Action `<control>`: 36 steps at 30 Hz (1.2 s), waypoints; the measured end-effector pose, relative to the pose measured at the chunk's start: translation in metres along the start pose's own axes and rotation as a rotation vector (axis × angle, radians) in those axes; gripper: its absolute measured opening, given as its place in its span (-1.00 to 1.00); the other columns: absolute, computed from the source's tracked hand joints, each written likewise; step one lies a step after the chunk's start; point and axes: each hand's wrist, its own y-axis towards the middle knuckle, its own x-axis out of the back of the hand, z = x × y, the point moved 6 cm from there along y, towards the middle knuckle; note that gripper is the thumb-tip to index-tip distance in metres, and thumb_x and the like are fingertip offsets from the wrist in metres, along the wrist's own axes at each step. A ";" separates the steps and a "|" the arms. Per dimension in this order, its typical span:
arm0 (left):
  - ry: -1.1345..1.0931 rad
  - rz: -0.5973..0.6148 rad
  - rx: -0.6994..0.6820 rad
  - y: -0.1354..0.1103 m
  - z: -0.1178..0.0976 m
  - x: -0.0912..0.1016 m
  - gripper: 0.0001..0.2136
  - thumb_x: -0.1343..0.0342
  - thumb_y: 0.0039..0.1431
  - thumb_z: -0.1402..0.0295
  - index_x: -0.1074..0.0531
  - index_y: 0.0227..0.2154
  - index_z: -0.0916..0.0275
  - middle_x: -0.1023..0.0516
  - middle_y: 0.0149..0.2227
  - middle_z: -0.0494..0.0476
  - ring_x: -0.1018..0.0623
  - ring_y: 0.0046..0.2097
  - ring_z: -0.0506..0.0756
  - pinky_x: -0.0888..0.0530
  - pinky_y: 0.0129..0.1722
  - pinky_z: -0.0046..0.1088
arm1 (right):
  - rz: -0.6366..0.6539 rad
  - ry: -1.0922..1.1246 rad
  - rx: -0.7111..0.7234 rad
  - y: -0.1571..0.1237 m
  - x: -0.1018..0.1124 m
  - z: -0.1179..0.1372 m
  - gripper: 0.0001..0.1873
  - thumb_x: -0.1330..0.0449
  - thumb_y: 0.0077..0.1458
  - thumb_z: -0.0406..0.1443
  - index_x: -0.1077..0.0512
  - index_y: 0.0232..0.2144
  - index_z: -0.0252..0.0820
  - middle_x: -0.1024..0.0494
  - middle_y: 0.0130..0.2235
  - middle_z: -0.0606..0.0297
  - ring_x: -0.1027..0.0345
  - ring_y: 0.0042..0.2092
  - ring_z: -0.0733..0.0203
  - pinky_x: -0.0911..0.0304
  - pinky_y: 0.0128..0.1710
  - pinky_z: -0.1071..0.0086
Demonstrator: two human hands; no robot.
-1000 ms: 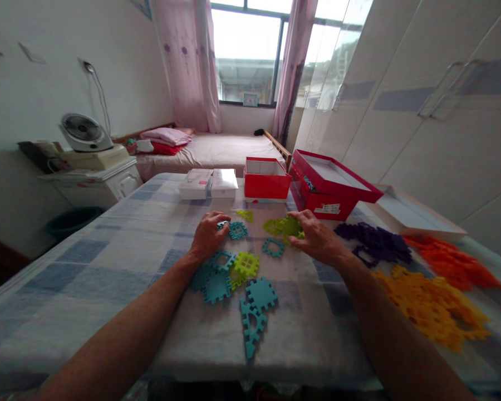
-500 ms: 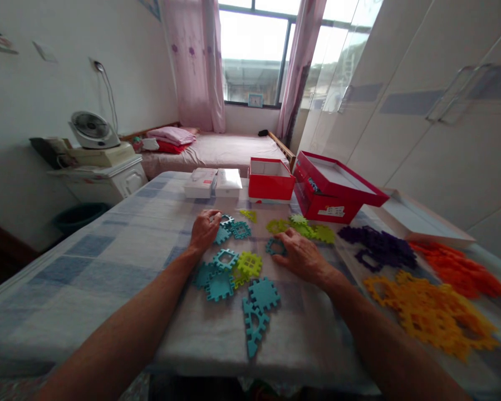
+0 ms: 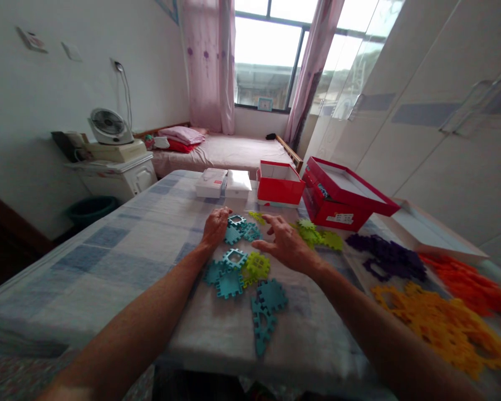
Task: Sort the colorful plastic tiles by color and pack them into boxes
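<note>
My left hand rests on its side against the left edge of a small pile of teal interlocking plastic tiles, fingers stretched forward and holding nothing that I can see. Just right of that pile, my right hand hovers with thumb and fingers apart and nothing between them. A lime-green tile lies beyond its fingertips. Nearer me, teal tiles overlap a lime-green square tile. A teal square tile touches a teal triangular tile close to the front.
Lime-green tiles, dark purple tiles, orange-red tiles and yellow-orange tiles lie in heaps on the right. Behind stand two white boxes, an open red box and a larger magenta box.
My right hand has moved left and lifted off a teal tile, which now appears to lie with the teal pile. My left hand stays beside that pile. The view has turned slightly left.
</note>
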 end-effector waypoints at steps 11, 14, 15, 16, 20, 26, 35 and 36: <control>0.001 -0.015 -0.011 0.001 0.003 -0.003 -0.57 0.26 0.21 0.15 -0.48 -0.36 0.27 -0.50 -0.27 0.21 -0.49 -0.15 0.14 -0.35 -0.04 -0.31 | 0.378 -0.206 0.124 -0.024 -0.042 0.015 -0.27 -0.35 -0.25 0.00 -0.31 -0.03 -0.16 -0.32 -0.05 0.13 -0.22 -0.07 0.07 -0.16 -0.09 0.24; 0.015 -0.014 -0.015 0.002 0.003 -0.002 -0.57 0.26 0.21 0.16 -0.48 -0.37 0.27 -0.50 -0.28 0.22 -0.49 -0.15 0.16 -0.36 -0.05 -0.28 | 0.359 -0.211 0.155 -0.024 -0.044 0.016 -0.31 -0.36 -0.27 -0.02 -0.32 -0.09 -0.16 -0.32 -0.07 0.15 -0.22 -0.10 0.09 -0.16 -0.12 0.27; 0.019 -0.014 -0.015 0.002 0.003 -0.002 -0.57 0.26 0.21 0.15 -0.48 -0.37 0.27 -0.50 -0.28 0.22 -0.49 -0.15 0.16 -0.36 -0.05 -0.28 | 0.350 -0.216 0.157 -0.024 -0.045 0.017 -0.36 -0.35 -0.25 -0.05 -0.33 -0.11 -0.16 -0.33 -0.09 0.17 -0.23 -0.12 0.11 -0.16 -0.15 0.29; 0.022 -0.012 -0.015 0.002 0.003 -0.002 -0.56 0.27 0.21 0.15 -0.48 -0.37 0.27 -0.50 -0.28 0.22 -0.49 -0.15 0.16 -0.36 -0.05 -0.28 | 0.340 -0.223 0.154 -0.023 -0.044 0.016 -0.42 -0.33 -0.22 -0.08 -0.33 -0.13 -0.16 -0.34 -0.11 0.19 -0.23 -0.14 0.13 -0.16 -0.17 0.31; 0.028 -0.005 -0.017 0.001 0.003 -0.002 -0.54 0.28 0.20 0.13 -0.48 -0.36 0.28 -0.50 -0.27 0.24 -0.48 -0.12 0.17 -0.35 -0.03 -0.29 | 0.306 -0.238 0.112 -0.022 -0.039 0.010 -0.57 -0.25 -0.14 -0.19 -0.33 -0.18 -0.19 -0.35 -0.15 0.19 -0.25 -0.18 0.17 -0.17 -0.20 0.34; 0.034 0.008 -0.029 0.002 0.004 -0.003 -0.53 0.28 0.19 0.10 -0.48 -0.37 0.27 -0.51 -0.27 0.24 -0.48 -0.13 0.17 -0.35 -0.03 -0.27 | 0.264 -0.352 0.081 -0.019 -0.025 -0.006 -0.56 -0.22 -0.16 -0.21 -0.32 -0.17 -0.24 -0.38 -0.17 0.12 -0.27 -0.15 0.11 -0.19 -0.15 0.31; 0.043 0.008 -0.034 0.003 0.006 -0.002 -0.51 0.28 0.18 0.07 -0.49 -0.36 0.28 -0.51 -0.27 0.25 -0.48 -0.13 0.18 -0.36 -0.04 -0.26 | 0.172 -0.448 -0.076 -0.017 0.025 -0.031 -0.51 -0.18 -0.13 -0.22 -0.32 -0.10 -0.30 -0.41 -0.13 0.05 -0.30 -0.09 0.05 -0.20 -0.08 0.26; 0.043 0.006 -0.031 0.003 0.006 -0.002 -0.51 0.28 0.18 0.07 -0.49 -0.37 0.27 -0.52 -0.27 0.24 -0.49 -0.13 0.18 -0.36 -0.04 -0.26 | 0.148 -0.477 -0.104 -0.017 0.031 -0.038 -0.52 -0.17 -0.12 -0.22 -0.32 -0.11 -0.30 -0.41 -0.13 0.04 -0.30 -0.09 0.04 -0.20 -0.09 0.24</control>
